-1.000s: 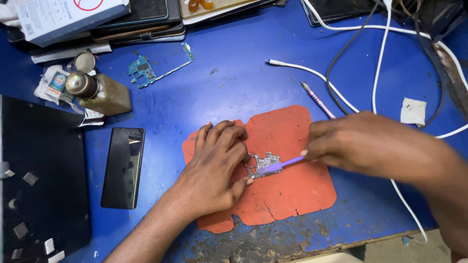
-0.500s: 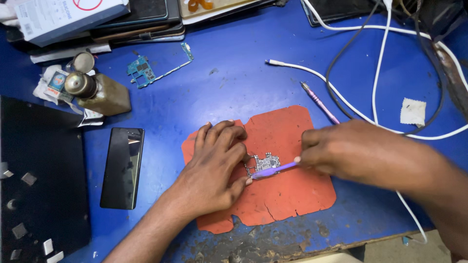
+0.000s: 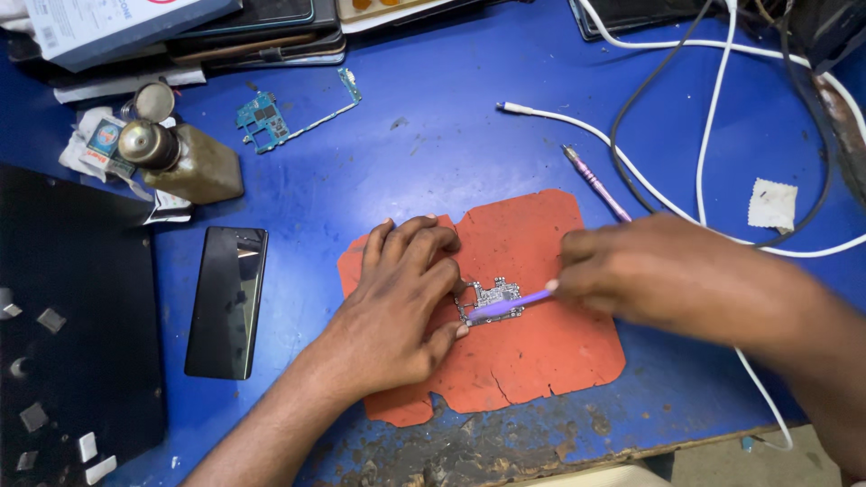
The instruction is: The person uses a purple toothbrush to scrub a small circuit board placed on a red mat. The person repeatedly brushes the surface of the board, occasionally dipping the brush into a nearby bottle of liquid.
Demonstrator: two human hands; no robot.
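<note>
Small silvery circuit board (image 3: 494, 298) lying flat in the middle of a torn orange rubber mat (image 3: 532, 361), so as not to slip or scratch on the blue worktable (image 3: 424, 153). Left hand (image 3: 397, 307) spread flat on the mat, fingers open, thumb and fingertips touching the left edge of the board to keep it from sliding. Right hand (image 3: 649, 275) closed around a thin purple stick-shaped tool (image 3: 505, 305), tip resting on top of the board, held low and slanted like a pencil for careful little pokes. Off to the left, a black phone (image 3: 227, 302) lying face up, well apart from the mat. Farther back, a brownish little bottle with a round metal cap (image 3: 180, 158) standing upright, near a blue-green circuit board with a long thin strip (image 3: 284, 113). Pink pen-shaped tool (image 3: 595, 185) lying just past the mat's top right corner, close to reach. White cables (image 3: 704, 144) looping across the right side, away from the board. Small white cloth square (image 3: 772, 204) lying at the far right.
</note>
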